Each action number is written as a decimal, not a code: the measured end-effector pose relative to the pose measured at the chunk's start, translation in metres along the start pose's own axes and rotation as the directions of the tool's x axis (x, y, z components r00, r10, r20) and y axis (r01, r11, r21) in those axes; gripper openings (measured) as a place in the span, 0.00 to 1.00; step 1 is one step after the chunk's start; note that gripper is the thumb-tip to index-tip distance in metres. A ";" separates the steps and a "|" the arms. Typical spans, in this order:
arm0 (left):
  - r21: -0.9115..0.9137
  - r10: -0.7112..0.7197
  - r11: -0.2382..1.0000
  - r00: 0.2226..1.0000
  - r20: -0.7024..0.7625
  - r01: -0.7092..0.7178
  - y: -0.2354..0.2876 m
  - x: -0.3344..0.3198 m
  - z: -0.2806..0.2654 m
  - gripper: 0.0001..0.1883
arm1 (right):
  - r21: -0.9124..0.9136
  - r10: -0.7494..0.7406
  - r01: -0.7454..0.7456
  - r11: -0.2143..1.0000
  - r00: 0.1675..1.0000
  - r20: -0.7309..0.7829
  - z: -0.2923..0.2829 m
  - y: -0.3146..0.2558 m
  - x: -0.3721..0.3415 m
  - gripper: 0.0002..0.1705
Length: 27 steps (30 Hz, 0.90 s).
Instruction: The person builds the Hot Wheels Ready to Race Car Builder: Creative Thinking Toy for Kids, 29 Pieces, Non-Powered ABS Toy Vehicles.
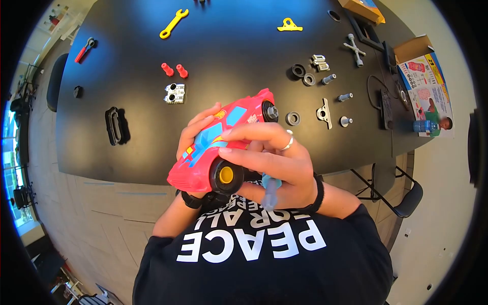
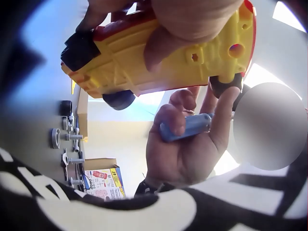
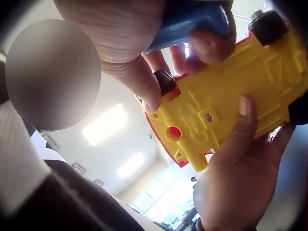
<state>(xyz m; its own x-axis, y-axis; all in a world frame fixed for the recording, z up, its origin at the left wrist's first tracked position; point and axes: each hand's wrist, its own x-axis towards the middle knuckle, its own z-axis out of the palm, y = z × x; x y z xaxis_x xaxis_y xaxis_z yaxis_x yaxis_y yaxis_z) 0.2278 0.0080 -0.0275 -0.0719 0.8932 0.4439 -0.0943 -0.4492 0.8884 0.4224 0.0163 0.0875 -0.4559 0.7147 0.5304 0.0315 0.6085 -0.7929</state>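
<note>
A toy car with a red body, blue windows and a yellow underside is held up above the table's near edge. My left hand grips it from the far side, thumb across the underside. The near wheel shows a yellow hub; another wheel carries a grey nut. My right hand lays two fingers on the car's top, its thumb at the near wheel. Its other fingers curl round a blue-handled tool, whose greyish end sticks out below the hand.
Across the black table lie a yellow wrench, a red-handled ratchet, red pegs, a silver engine block and a black frame. At the right are tyres, grey bolts, a lug wrench and a box.
</note>
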 end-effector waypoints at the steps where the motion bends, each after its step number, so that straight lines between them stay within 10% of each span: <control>1: 0.000 -0.004 1.000 1.000 0.003 0.004 0.000 0.001 -0.001 0.36 | 0.001 0.004 -0.004 1.000 1.000 -0.003 0.001 0.000 -0.002 0.36; 9: -0.193 -0.173 0.968 0.983 -0.052 0.160 0.010 -0.002 -0.001 0.43 | -0.153 0.051 -0.054 0.987 0.998 -0.023 -0.015 -0.006 -0.010 0.35; 17: -0.404 -0.288 0.886 0.952 -0.099 0.226 -0.006 -0.024 -0.032 0.48 | -0.549 0.487 -0.575 0.606 0.814 -0.316 -0.083 0.068 -0.073 0.29; 27: -0.344 -0.069 0.939 0.979 -0.191 -0.001 -0.014 -0.013 -0.049 0.54 | -0.592 0.345 -0.446 0.672 0.895 -0.283 -0.078 0.102 -0.069 0.18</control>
<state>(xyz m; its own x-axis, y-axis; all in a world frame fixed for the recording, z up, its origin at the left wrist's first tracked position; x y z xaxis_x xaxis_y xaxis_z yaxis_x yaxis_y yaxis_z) 0.1814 0.0015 -0.0520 -0.2534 0.9014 0.3511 -0.4302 -0.4301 0.7937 0.5268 0.0561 -0.0068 -0.1451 0.9470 0.2865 0.7508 0.2940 -0.5915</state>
